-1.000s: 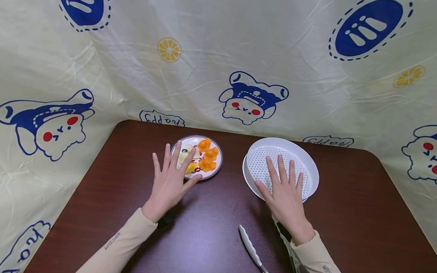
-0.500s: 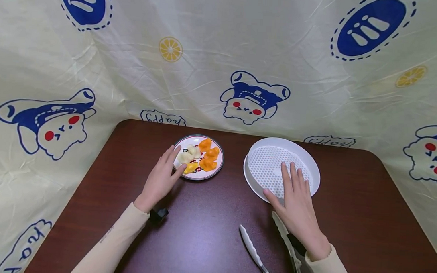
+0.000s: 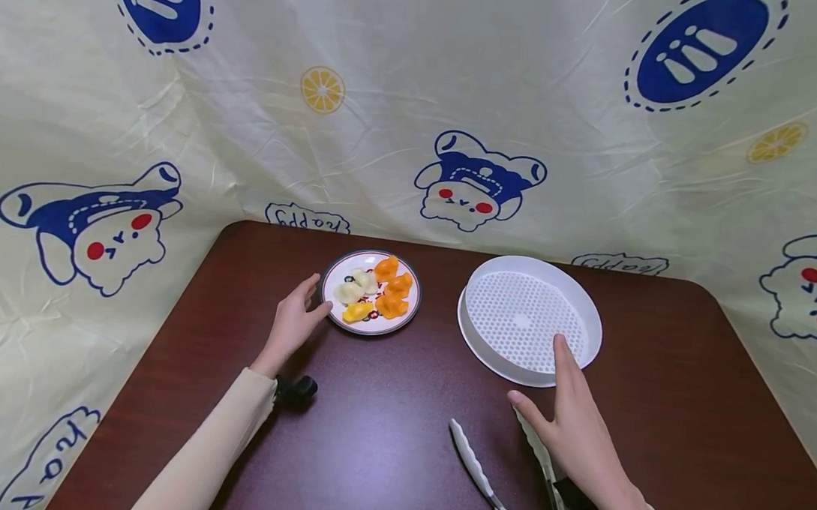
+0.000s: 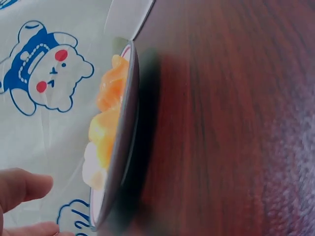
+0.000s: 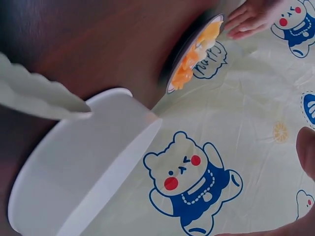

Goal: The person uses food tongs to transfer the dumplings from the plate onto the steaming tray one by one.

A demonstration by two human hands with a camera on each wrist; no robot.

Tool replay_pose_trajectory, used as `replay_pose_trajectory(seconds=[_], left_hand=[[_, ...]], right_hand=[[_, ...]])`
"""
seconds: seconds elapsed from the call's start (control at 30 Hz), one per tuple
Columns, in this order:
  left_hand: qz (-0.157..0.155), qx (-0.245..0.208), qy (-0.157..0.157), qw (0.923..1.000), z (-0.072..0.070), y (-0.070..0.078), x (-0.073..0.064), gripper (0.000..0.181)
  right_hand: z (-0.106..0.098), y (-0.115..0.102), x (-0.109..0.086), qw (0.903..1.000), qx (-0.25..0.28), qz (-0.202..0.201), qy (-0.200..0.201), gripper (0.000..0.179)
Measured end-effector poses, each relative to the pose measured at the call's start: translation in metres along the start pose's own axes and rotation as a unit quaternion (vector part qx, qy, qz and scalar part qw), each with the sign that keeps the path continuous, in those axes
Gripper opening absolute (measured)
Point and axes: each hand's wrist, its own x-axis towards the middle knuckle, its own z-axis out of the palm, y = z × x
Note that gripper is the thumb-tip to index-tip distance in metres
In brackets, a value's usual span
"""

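Worktop (image 3: pixel 368 449), glossy, dark reddish brown, round-cornered.
Behind and beside the worktop: creased whitish sheeting (image 3: pixel 382 29), blue bear prints (image 3: pixel 479 172).

Head view bright; glare on dark-brown wood-grained table (image 3: pixel 374 460); left wrist view softer, pale lumpy pieces (image 4: pixel 92 166) overexposed, shadow beneath round dark-rimmed white plate (image 4: pixel 129 113); right wrist view dim at upper left.
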Motion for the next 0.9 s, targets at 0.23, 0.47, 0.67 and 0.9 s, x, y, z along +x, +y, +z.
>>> replay_pose_trajectory(seconds=[0.23, 0.47, 0.67, 0.9], left_hand=[[-0.049, -0.096, -0.024, 0.9939, 0.000, -0.009, 0.003, 0.064], [-0.066, -0.187, -0.042, 0.9793, 0.001, -0.015, 0.009, 0.065], [-0.068, -0.221, -0.045, 0.9719, 0.002, -0.016, 0.012, 0.066], [-0.083, -0.218, -0.047, 0.9712, 0.002, -0.020, 0.016, 0.067]], right_hand=[[-0.002, -0.003, -0.016, 0.9975, 0.034, 0.046, -0.040, 0.102], [0.005, 0.007, -0.037, 0.9946, 0.055, 0.073, -0.050, 0.107], [0.027, 0.029, -0.064, 0.9982, 0.055, 0.017, 0.015, 0.112], [0.042, 0.037, -0.085, 0.9836, 0.081, 0.154, -0.047, 0.123]])
